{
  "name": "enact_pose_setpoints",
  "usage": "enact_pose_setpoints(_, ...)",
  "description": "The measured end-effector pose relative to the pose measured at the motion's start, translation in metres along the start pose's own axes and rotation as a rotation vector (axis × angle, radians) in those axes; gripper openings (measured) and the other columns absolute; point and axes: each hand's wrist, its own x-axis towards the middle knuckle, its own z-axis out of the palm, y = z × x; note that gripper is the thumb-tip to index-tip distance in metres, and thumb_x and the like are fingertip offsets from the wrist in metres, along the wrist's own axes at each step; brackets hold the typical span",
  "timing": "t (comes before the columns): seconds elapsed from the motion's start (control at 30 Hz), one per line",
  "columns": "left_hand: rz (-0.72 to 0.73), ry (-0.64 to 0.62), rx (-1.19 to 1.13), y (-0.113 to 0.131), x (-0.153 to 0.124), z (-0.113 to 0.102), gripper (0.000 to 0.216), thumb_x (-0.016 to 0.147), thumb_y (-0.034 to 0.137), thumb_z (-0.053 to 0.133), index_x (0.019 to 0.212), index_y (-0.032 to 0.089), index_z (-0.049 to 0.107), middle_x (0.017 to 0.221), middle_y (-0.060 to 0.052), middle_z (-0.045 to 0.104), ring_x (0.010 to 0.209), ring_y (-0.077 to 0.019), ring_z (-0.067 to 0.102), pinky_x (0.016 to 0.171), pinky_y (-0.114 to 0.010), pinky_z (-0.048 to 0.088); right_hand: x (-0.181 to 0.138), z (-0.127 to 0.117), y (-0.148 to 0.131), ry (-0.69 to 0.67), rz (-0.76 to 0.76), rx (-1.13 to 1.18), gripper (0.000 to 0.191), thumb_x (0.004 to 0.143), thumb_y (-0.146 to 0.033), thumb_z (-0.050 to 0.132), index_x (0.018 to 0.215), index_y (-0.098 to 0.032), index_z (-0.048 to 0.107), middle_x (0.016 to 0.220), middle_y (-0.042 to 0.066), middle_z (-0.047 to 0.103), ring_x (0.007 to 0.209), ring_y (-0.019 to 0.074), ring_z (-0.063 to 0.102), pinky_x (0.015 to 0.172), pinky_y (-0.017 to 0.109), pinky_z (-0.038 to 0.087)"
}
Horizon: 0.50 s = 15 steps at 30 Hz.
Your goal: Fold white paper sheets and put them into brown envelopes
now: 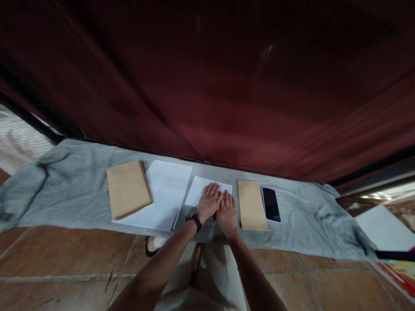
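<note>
My left hand (pixel 208 201) and my right hand (pixel 227 212) lie flat side by side, fingers stretched out, pressing on a white sheet of paper (pixel 202 188) on a grey cloth (pixel 78 190). My left wrist wears a dark band. Left of my hands sits a stack of white sheets (pixel 165 194) with a pile of brown envelopes (pixel 128 188) partly on it. Just right of my right hand lies a single brown envelope (pixel 251 204), and beside that a black phone (pixel 271 204).
The grey cloth is spread on a brown tiled floor (pixel 65 263) along a dark red curtain (pixel 227 86). Another white sheet (pixel 384 229) lies at the far right. My knees and one foot show below my arms.
</note>
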Motion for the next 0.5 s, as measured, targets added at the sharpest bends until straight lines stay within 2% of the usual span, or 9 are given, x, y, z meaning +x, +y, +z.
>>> enact_pose_setpoints(0.1, -0.061, 0.017, 0.029, -0.014, 0.004, -0.001, 0.056, 0.104, 0.037, 0.027, 0.150, 0.010, 0.045, 0.159, -0.011, 0.042, 0.152, -0.0239, 0.029, 0.126, -0.044, 0.023, 0.001, 0.003, 0.000, 0.040, 0.007, 0.017, 0.051, 0.104, -0.026, 0.037, 0.154, -0.013, 0.041, 0.161, 0.019, 0.035, 0.148, 0.0314, 0.034, 0.116, 0.055, 0.032)
enact_pose_setpoints(0.27, -0.143, 0.052, 0.112, -0.036, -0.012, -0.006, 0.058, 0.104, 0.036, 0.026, 0.153, 0.007, 0.040, 0.161, -0.013, 0.037, 0.153, -0.0238, 0.027, 0.126, -0.043, 0.021, -0.001, 0.006, 0.000, 0.068, 0.028, 0.028, 0.050, 0.106, -0.029, 0.037, 0.154, -0.015, 0.041, 0.161, 0.019, 0.035, 0.148, 0.0300, 0.034, 0.116, 0.053, 0.032)
enact_pose_setpoints(0.5, -0.190, 0.069, 0.165, -0.041, -0.034, -0.007, 0.060, 0.102, 0.034, 0.030, 0.155, 0.007, 0.036, 0.161, -0.015, 0.036, 0.153, -0.0244, 0.026, 0.126, -0.045, 0.021, 0.011, 0.009, -0.008, 0.107, 0.077, 0.065, 0.046, 0.104, -0.025, 0.041, 0.147, -0.012, 0.051, 0.154, 0.020, 0.046, 0.144, 0.0305, 0.041, 0.118, 0.054, 0.029)
